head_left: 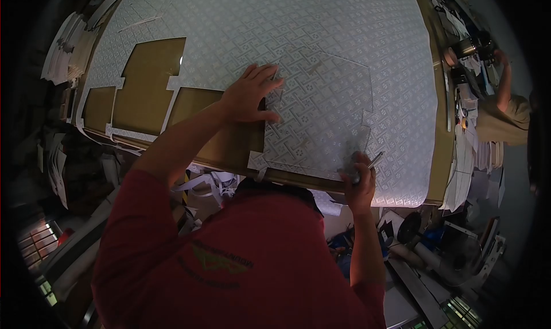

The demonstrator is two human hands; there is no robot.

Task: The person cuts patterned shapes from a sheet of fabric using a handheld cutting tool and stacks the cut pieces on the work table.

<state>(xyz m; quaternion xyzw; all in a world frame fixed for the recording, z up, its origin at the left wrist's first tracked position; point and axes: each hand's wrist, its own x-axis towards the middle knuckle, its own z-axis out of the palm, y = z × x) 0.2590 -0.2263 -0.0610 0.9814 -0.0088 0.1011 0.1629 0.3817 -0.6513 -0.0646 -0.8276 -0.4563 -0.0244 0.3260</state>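
Note:
A large pale sheet [396, 59] with an embossed lattice and flower pattern covers the table. On it lies a clear template [321, 108], its outline faint against the pattern. My left hand [251, 95] is spread flat near the template's left side, fingers apart, beside a cut-out opening. Near the sheet's front edge my right hand [360, 185] is closed around a slim silver pen-like tool [376, 158], which points up and right. The tool's lower part is hidden by the fingers.
Brown tabletop [146, 70] shows through several cut-outs on the left. Stacked paper pieces [68, 47] stand at the far left. At right, another person's arm [504, 85] reaches over a cluttered bench. A fan [410, 227] and rolls stand below the table.

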